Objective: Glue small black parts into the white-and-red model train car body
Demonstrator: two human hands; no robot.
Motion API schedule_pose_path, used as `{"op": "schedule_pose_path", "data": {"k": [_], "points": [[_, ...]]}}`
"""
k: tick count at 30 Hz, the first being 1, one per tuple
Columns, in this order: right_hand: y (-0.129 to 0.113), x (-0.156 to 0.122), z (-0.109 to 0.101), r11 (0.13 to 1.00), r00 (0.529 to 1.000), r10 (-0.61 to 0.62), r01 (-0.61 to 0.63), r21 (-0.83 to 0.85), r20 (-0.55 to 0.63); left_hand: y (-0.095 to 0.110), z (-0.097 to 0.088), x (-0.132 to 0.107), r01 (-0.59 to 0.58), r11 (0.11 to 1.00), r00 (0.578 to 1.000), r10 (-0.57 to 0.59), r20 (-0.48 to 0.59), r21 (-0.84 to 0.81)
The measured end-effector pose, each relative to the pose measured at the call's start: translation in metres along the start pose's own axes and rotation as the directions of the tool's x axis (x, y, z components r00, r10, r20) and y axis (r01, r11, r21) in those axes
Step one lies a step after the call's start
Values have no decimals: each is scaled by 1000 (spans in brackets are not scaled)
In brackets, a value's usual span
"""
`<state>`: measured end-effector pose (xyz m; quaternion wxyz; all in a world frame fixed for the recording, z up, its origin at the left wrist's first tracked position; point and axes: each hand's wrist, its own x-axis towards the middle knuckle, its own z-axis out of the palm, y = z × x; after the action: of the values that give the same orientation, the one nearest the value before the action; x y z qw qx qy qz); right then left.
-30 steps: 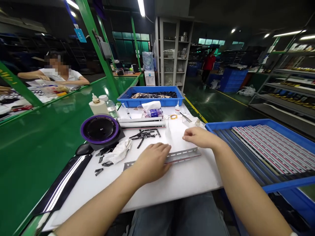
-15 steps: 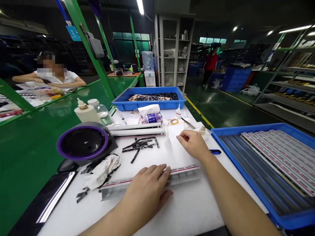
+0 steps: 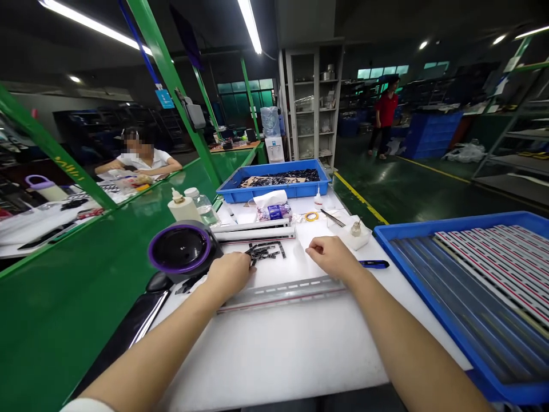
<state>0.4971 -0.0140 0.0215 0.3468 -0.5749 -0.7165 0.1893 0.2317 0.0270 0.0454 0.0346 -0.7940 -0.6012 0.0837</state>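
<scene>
My left hand (image 3: 230,271) reaches over the near left side of a pile of thin black strips (image 3: 268,252). Its fingers are curled down against them, with the tips hidden. My right hand (image 3: 331,256) hovers over the white tabletop, thumb and fingers closed; whatever they hold, if anything, is too small to see. Between the hands and nearer me lies a long slotted grey bar (image 3: 281,294) with a red line along its near side. A translucent, bottle-like thing (image 3: 299,252) stands just left of my right fingers. Two white bars (image 3: 257,233) lie behind the strips.
A black, purple-rimmed device (image 3: 180,249) stands at left beside bottles (image 3: 205,209). Behind are a tissue pack (image 3: 273,207), yellow tape (image 3: 311,217) and a blue bin (image 3: 274,193). Right of my hand are a blue cutter (image 3: 374,264) and a blue tray (image 3: 392,237) of striped bars.
My left hand has let go of the bar and moved forward and left to the black strips. The bar now shows its slotted side up. My right hand stays nearly in place.
</scene>
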Motion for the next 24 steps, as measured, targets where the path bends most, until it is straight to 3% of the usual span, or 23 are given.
{"op": "schedule_pose_path", "data": {"k": [4, 8, 10, 13, 16, 19, 21, 24], "points": [[-2, -1, 6, 998, 995, -54, 56, -12, 87, -5, 9, 0, 66, 997, 998, -65, 24, -49], [-4, -2, 4, 998, 989, -62, 63, -3, 133, -3, 2, -1, 72, 992, 997, -71, 12, -99], [-7, -3, 0, 998, 992, -67, 67, 8, 111, 4, -7, -8, 40, 992, 998, -45, -47, -116], [-18, -8, -5, 991, 996, -78, 72, 114, 51, 22, -19, -22, -101, 975, 975, 58, -214, -196], [-34, -16, -1, 929, 996, -82, 63, 365, 37, 41, -18, -33, -262, 849, 928, 93, -360, -459], [-48, -22, 10, 820, 994, -69, 6, 572, 89, 53, -8, -37, -299, 659, 936, 60, -348, -690], [-52, -24, 16, 790, 995, -48, -19, 612, 92, 56, -1, -39, -282, 572, 948, 43, -315, -770], [-50, -24, 20, 849, 998, -28, 50, 525, -49, 58, 3, -42, -265, 507, 952, 3, -306, -820]]}}
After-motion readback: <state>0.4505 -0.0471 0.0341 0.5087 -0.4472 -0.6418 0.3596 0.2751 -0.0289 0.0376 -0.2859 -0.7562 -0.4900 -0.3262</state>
